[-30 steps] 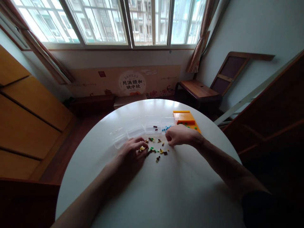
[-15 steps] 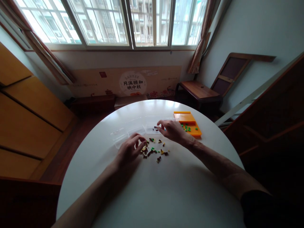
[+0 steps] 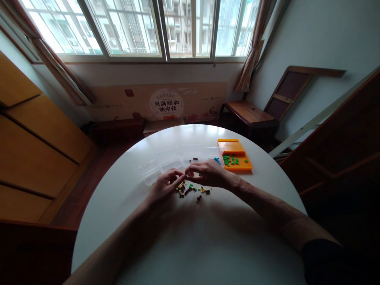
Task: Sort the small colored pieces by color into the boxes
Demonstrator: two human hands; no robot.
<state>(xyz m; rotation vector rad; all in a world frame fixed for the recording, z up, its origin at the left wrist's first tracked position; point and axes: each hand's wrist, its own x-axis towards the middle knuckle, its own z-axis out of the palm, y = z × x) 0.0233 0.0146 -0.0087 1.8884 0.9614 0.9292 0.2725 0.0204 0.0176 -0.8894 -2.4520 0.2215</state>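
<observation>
My left hand [image 3: 166, 183] rests at the left of the loose toy bricks, thumb and fingers closed together toward the right. My right hand [image 3: 208, 173] reaches in from the right, its thumb and forefinger pinched so close that the fingertips of both hands meet. Whatever lies between them is too small to make out. Below the fingers lies a pile of small brown, yellow and green building bricks [image 3: 188, 190] on the white table. Just behind my hands are clear plastic boxes [image 3: 170, 160]; one holds a few dark bricks [image 3: 195, 159], another blue bricks [image 3: 216, 160].
An orange tray [image 3: 243, 166] with green bricks [image 3: 227, 158] stands right of the clear boxes. The round white table [image 3: 190, 245] has its far edge near a wooden chair [image 3: 247, 112]. A window and a printed panel are beyond.
My right hand has moved from above the clear box down and left to my left fingertips, uncovering the blue bricks. My left fingers have drawn closer together.
</observation>
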